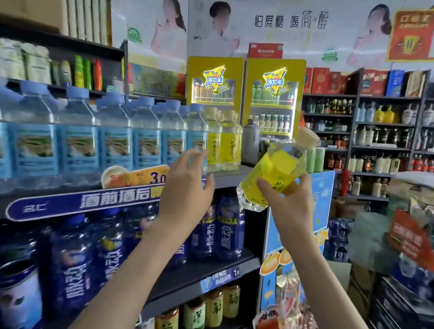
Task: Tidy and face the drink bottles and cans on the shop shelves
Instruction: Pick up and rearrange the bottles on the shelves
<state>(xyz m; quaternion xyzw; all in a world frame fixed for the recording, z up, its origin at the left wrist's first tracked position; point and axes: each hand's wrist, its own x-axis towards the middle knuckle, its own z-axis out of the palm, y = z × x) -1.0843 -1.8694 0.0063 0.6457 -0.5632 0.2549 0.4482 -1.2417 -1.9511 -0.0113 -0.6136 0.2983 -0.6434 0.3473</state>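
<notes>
My right hand (289, 200) grips a yellow-labelled drink bottle (272, 172) with a pale cap, tilted with its cap up to the right, off the shelf's right end. My left hand (187, 185) is raised with fingers spread, its fingertips at the rightmost blue-labelled water bottle (196, 139) on the upper shelf (231, 179). A row of blue-capped water bottles (83, 138) runs along that shelf to the left. Two yellow bottles (224, 141) stand at its right end.
Below, dark blue drink bottles (227, 230) fill the middle shelf and amber tea bottles (215, 307) the lower one. A yellow drinks cooler (273, 96) stands behind. Liquor shelves (384, 136) line the right wall. Stacked crates and snack packs (284, 322) crowd the lower right.
</notes>
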